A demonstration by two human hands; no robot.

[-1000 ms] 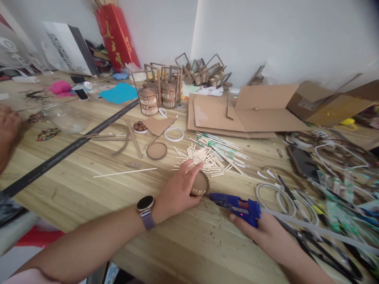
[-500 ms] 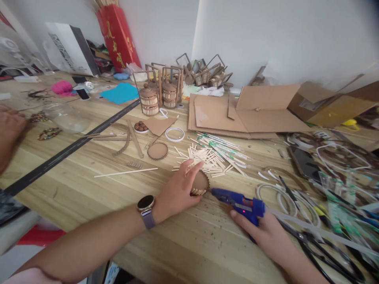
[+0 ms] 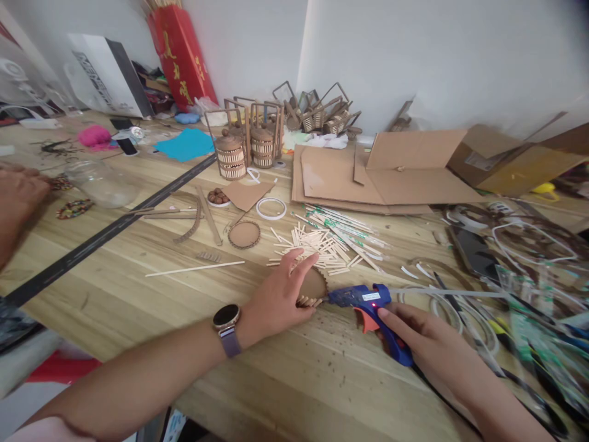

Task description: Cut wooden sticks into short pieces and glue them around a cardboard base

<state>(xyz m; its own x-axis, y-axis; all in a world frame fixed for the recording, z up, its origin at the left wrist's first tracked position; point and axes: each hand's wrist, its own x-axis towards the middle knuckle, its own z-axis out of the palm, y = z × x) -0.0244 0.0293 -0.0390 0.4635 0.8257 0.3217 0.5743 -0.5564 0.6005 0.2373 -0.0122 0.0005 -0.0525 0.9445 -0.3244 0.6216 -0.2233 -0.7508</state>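
My left hand (image 3: pixel 273 298), with a watch on the wrist, grips the left side of a round cardboard base (image 3: pixel 316 283). Short wooden sticks stand along the near rim of that base, and part of it is hidden under my fingers. In my right hand (image 3: pixel 426 334) is a blue hot glue gun (image 3: pixel 356 296) with an orange trigger and a lit red light. Its nozzle meets or nearly meets the base's right edge. Just behind lies a pile of short cut sticks (image 3: pixel 317 245). Another cardboard round (image 3: pixel 244 234) with a corrugated rim rests further left.
Small lidded baskets (image 3: pixel 230 158) with tall handles stand at the back. Flattened cardboard (image 3: pixel 340 178) lies behind the sticks. Cables, scissors and plastic wrappers (image 3: pixel 529 307) crowd the right side. Another person's hand (image 3: pixel 18 199) rests at the left, near a glass jar (image 3: pixel 103 184).
The glue gun has rolled in my right hand, so its trigger and handle now show, with the nozzle still at the base's edge. My left hand has barely moved.
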